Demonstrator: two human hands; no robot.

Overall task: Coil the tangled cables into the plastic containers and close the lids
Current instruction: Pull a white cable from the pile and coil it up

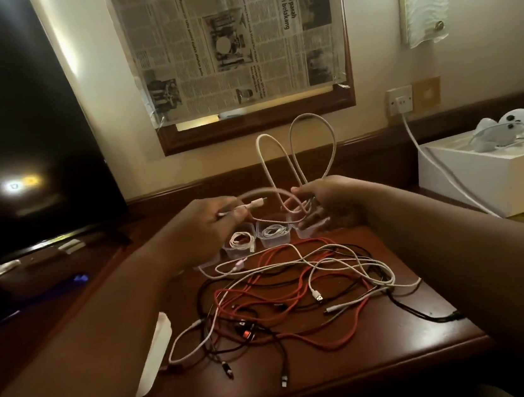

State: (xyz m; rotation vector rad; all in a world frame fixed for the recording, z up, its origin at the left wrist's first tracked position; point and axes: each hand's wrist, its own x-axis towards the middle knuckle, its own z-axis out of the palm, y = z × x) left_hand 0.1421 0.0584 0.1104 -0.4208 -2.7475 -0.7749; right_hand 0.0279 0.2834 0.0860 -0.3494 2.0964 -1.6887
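Both hands raised, left hand (205,220) pinching, right hand (327,203) fingers curled.

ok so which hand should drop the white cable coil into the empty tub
Right. The right hand already holds the white cable loops directly above the empty container. The left hand only pinches the plug end, over the filled containers.

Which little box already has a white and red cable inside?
Find the dark wooden table with the tangled cables. Behind the tangle stand small clear containers; take the leftmost container, below the left hand. Its coil mixes white and red, whereas its neighbour holds only white.
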